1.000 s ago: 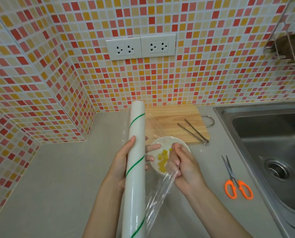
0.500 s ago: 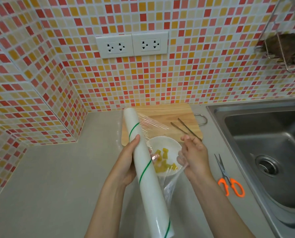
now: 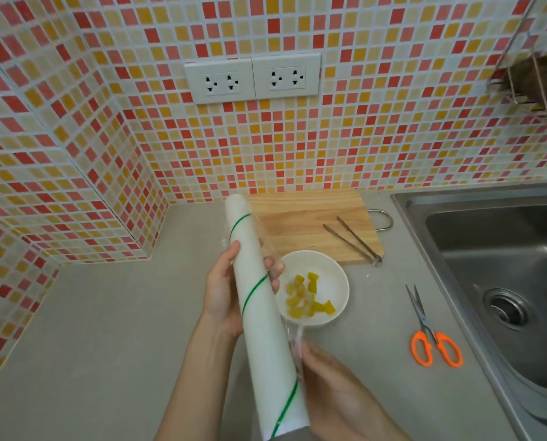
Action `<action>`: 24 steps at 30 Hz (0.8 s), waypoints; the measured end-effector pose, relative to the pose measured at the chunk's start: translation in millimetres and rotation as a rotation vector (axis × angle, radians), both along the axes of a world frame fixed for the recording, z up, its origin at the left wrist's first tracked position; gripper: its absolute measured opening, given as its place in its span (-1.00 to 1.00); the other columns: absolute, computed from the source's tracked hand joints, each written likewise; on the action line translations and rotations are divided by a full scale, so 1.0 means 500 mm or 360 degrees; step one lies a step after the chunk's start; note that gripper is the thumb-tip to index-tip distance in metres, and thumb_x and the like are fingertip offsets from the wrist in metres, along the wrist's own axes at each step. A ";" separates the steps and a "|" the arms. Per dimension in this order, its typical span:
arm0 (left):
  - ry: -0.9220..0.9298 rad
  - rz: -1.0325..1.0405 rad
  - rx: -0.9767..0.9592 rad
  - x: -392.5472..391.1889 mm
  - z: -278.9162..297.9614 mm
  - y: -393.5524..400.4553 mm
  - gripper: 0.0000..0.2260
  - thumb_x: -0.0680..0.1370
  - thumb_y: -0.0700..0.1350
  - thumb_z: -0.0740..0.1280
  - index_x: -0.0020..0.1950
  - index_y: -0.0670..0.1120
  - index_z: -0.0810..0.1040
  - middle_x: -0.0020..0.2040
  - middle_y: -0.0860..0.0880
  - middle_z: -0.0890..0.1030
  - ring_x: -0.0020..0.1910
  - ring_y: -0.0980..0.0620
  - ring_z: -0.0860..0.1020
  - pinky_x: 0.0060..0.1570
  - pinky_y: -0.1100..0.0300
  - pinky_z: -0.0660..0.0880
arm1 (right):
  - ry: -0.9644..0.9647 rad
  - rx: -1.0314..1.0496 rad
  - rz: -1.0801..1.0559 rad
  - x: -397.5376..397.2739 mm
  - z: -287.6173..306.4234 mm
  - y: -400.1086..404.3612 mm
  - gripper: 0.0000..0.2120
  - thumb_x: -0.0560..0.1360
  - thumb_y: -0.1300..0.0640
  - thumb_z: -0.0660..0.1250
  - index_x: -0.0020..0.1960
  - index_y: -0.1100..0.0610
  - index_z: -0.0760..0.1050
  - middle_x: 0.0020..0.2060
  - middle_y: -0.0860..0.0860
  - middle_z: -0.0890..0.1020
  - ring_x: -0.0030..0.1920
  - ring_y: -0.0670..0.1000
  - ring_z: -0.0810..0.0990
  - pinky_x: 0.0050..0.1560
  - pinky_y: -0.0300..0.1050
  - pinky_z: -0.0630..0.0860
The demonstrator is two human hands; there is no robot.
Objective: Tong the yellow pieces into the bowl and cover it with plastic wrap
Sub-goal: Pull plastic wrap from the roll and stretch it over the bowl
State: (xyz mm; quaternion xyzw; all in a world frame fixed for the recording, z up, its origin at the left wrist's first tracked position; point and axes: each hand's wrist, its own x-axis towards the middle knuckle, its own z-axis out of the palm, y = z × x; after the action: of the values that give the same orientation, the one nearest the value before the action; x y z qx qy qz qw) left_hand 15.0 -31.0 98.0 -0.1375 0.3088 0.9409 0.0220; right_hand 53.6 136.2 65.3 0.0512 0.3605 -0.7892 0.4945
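From the head view, the left hand [image 3: 226,294] wraps around the tilted plastic wrap roll [image 3: 263,316] above the grey tabletop [image 3: 106,329], the right hand [image 3: 335,393], blurred, pinches the film [image 3: 294,337] near the roll's lower end, and the white bowl [image 3: 337,289] of yellow pieces [image 3: 308,297] sits uncovered just right, before the cutting board [image 3: 300,218] carrying tongs [image 3: 353,238].

In my left hand [image 3: 224,291] the long white roll of plastic wrap [image 3: 262,313] looks matt, its clear film [image 3: 292,332] glossy and crinkled by my right hand [image 3: 335,396]. Beyond, a smooth glossy white bowl [image 3: 332,281], pale grained wooden board [image 3: 310,218], thin shiny metal tongs [image 3: 351,238]; rightward, brushed steel sink [image 3: 488,249], on matt grey counter [image 3: 106,313]
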 end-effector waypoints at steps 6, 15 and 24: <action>0.0012 0.0082 -0.0128 0.009 0.008 -0.024 -0.56 0.43 0.08 0.20 0.24 -0.10 0.39 -0.40 -0.08 0.50 -0.46 -0.02 0.56 -0.46 0.26 0.54 | -0.0231 -0.0033 -0.0474 -0.020 0.017 0.010 -0.94 0.30 0.19 0.33 -0.27 0.17 0.47 -0.51 0.04 0.48 -0.58 -0.04 0.44 -0.59 -0.24 0.44; -0.0029 0.0026 -0.0315 0.019 0.030 -0.032 -0.68 0.43 0.08 0.17 -0.05 -0.16 0.48 -0.45 -0.11 0.46 -0.54 -0.01 0.46 -0.61 0.34 0.40 | -0.0111 0.0250 0.0372 -0.033 -0.010 0.046 -0.78 0.39 0.03 0.32 -0.08 0.15 0.57 -0.43 0.11 0.56 -0.49 0.07 0.59 -0.60 -0.22 0.43; -0.0064 -0.0235 -0.0174 0.035 0.030 -0.031 -0.57 0.41 0.10 0.22 0.15 -0.13 0.52 -0.03 -0.27 0.66 -0.55 -0.07 0.55 -0.58 0.26 0.51 | -0.0115 -0.0035 0.0064 -0.080 -0.011 -0.078 -0.46 0.41 -0.29 0.13 -0.04 0.15 0.59 -0.25 0.07 0.62 -0.30 0.02 0.59 -0.24 -0.10 0.42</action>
State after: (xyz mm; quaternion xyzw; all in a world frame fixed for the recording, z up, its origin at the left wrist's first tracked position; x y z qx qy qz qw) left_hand 32.6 -46.8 113.0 -0.1343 0.3686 0.9154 0.0900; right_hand 13.5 97.2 59.9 0.0669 0.3346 -0.7808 0.5234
